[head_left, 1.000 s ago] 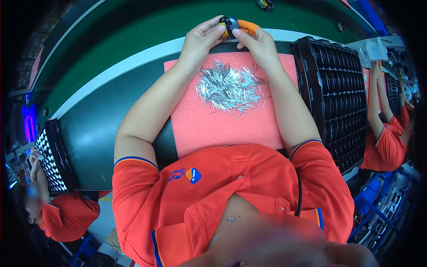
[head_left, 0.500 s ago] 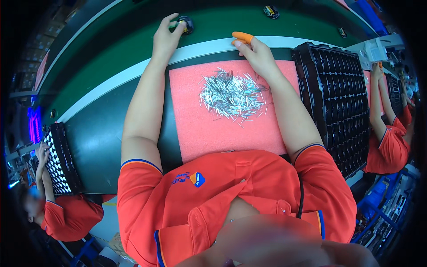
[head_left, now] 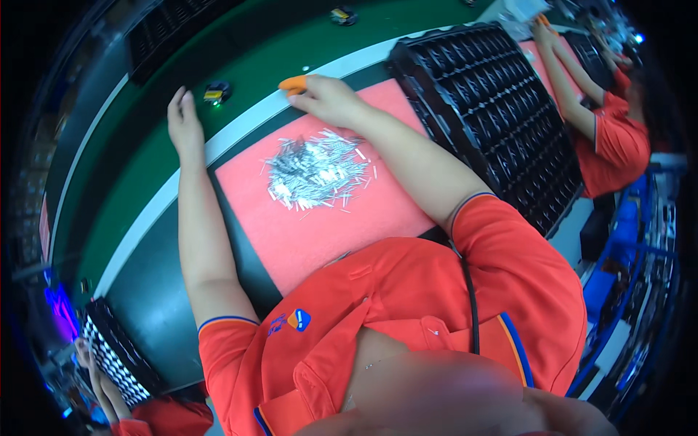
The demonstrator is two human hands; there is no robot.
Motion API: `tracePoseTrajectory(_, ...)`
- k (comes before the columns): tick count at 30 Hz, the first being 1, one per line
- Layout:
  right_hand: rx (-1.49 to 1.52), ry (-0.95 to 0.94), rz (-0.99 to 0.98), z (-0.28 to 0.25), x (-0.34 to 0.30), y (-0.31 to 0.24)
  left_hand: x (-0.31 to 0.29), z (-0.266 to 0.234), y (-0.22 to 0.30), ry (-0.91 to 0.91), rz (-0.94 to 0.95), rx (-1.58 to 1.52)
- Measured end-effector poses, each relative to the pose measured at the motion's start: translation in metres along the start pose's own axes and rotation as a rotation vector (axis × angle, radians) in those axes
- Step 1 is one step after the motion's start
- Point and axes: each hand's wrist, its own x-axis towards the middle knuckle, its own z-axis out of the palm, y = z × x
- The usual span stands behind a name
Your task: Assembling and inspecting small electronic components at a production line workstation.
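My left hand (head_left: pixel 186 134) is over the near side of the green conveyor belt, its thumb and fingers slightly apart with nothing visible between them. Just right of it, apart from the fingertips, a small black and yellow device (head_left: pixel 217 93) with a green light lies on the belt. My right hand (head_left: pixel 329 99) hovers by the belt's pale edge rail, orange covers on its fingertips, thumb and fingers drawn together. Whatever they may pinch is hidden. Below my right wrist, a pile of thin silvery pins (head_left: pixel 316 171) rests on a pink foam mat (head_left: pixel 265 243).
Right of the mat stands a black compartment tray (head_left: pixel 502 109). Another device (head_left: pixel 343 15) is farther along the belt (head_left: pixel 283 43). Co-workers in red shirts sit at far right (head_left: pixel 614 149) and lower left (head_left: pixel 171 414), the latter beside a tray of white pieces (head_left: pixel 116 356).
My view has turned, tilting the scene and shifting the mat left. My left hand, earlier at the device, is now apart from it. My right hand stays near the rail, fingers together.
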Motion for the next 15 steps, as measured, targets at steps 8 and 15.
tracePoseTrajectory(8, 0.038, 0.019, -0.007, -0.009, -0.005, -0.003, 0.000, -0.002, 0.006, -0.019, -0.359, -0.719)
tracePoseTrajectory(15, 0.030, -0.028, 0.024, -0.007, -0.003, -0.002, 0.003, -0.001, -0.003, 0.021, -0.396, -0.853)
